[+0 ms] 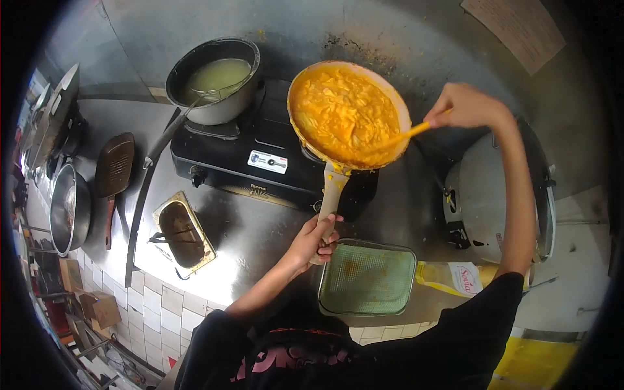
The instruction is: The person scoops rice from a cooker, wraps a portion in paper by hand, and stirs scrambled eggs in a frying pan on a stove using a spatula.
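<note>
My left hand (313,242) is wrapped round the pale handle of a frying pan (335,188), which sits over the right burner of a black gas stove (237,172). Thick orange-yellow food in sauce (344,107) fills the pan, and some is smeared on its rim and handle base. From the right, my right hand (467,107) grips a yellow-orange stirring utensil (416,130). Its far end is sunk in the food, so its shape is hidden.
A dark pot (224,114) with cloudy liquid and a long-handled strainer (209,95) stands on the left burner. Nearby are a metal container (207,250), a green-lined tray (368,276), a yellow Sovia bottle (448,278), a large metal vessel (484,195) and a brown pan (117,162).
</note>
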